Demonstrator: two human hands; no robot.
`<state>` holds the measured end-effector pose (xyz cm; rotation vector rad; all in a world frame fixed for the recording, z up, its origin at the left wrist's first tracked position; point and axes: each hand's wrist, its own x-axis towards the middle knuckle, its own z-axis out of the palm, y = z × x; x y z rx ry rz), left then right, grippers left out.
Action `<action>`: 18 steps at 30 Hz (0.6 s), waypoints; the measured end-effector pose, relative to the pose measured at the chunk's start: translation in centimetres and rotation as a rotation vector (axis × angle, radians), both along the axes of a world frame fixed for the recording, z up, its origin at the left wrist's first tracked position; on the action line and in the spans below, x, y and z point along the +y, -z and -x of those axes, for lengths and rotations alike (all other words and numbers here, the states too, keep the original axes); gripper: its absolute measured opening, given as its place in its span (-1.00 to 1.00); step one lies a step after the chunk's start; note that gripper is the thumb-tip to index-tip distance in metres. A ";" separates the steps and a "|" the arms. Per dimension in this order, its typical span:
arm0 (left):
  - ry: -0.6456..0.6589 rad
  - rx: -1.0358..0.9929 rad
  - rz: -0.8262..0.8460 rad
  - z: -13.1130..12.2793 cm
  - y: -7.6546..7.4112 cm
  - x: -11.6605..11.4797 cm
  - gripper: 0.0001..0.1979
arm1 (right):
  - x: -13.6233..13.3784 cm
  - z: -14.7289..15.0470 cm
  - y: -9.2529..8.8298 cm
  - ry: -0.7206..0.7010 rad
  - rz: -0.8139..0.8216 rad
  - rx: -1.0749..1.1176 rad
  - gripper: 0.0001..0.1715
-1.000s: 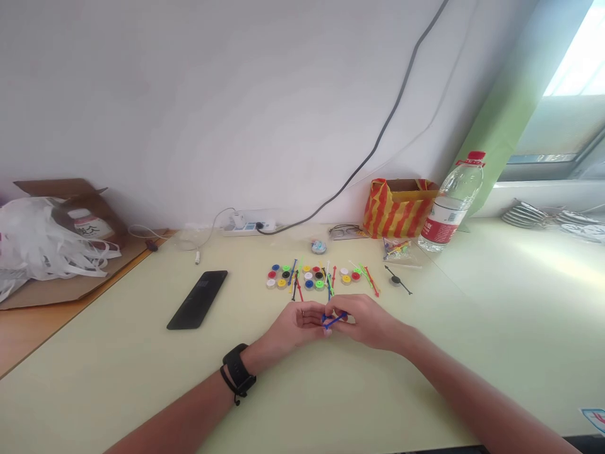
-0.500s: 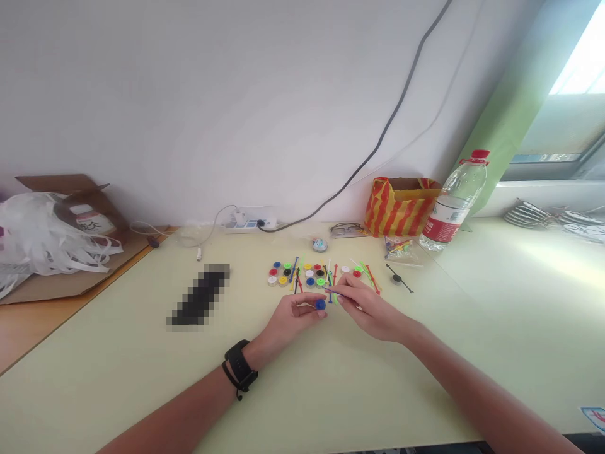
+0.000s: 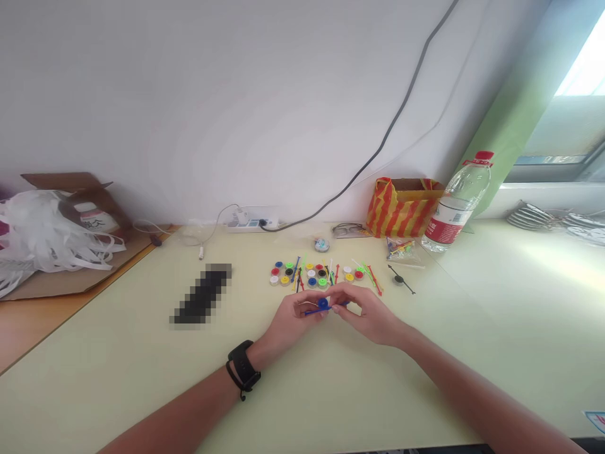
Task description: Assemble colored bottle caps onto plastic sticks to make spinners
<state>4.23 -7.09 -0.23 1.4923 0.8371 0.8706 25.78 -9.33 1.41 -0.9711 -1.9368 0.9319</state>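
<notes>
My left hand (image 3: 293,314) is closed on a small round blue disc base (image 3: 322,302), pinched at the fingertips. Between the fingers of my right hand (image 3: 371,315) is a thin blue arrow pointer (image 3: 312,312), lying across the front of the disc. Whether the two blue parts are joined I cannot tell. Just behind my hands lie several round discs (image 3: 285,281) in white, yellow, red, green, blue and black. Coloured arrow pointers (image 3: 375,279) are scattered among them. Off to the right sits a black spinner (image 3: 399,279), its arrow on top of its base.
At the back stand a striped bag (image 3: 401,208), a water bottle (image 3: 456,208) and a small plastic packet (image 3: 403,250). A power strip (image 3: 253,219) rests against the wall. A dark blurred patch (image 3: 201,296) and a box with white strips (image 3: 57,233) are on the left.
My right hand has moved in towards my left, bringing the blue arrow pointer from above and right to the front of the blue disc. The view has shifted slightly.
</notes>
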 end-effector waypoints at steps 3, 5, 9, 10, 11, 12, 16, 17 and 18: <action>0.032 -0.022 -0.007 -0.1 -0.2 -0.2 -0.63 | 0.1 0.3 0.4 0.029 -0.001 0.022 -0.76; 0.033 -0.034 -0.008 -0.2 -0.3 -0.4 -0.65 | 0.2 0.3 0.5 0.040 -0.012 0.021 -0.80; 0.035 -0.044 -0.016 -0.3 -0.4 -0.6 -0.67 | 0.3 0.3 0.6 0.034 -0.017 0.011 -0.85; 0.036 -0.045 -0.015 -0.3 -0.4 -0.6 -0.66 | 0.3 0.3 0.6 0.028 -0.014 0.013 -0.84; 0.035 -0.044 -0.013 -0.3 -0.4 -0.6 -0.65 | 0.3 0.3 0.6 0.022 -0.011 0.013 -0.84; 0.031 -0.043 -0.009 -0.2 -0.3 -0.6 -0.64 | 0.3 0.2 0.6 0.019 -0.006 0.007 -0.84; 0.008 -0.020 -0.017 -0.1 0.0 -0.5 -0.64 | 0.4 -0.1 0.5 0.050 0.018 -0.083 -0.88; 0.003 -0.010 -0.022 -0.1 0.0 -0.4 -0.64 | 0.4 -0.2 0.4 0.055 0.023 -0.108 -0.88; -0.001 0.001 -0.028 0.0 0.0 -0.4 -0.65 | 0.3 -0.2 0.3 0.054 0.030 -0.128 -0.88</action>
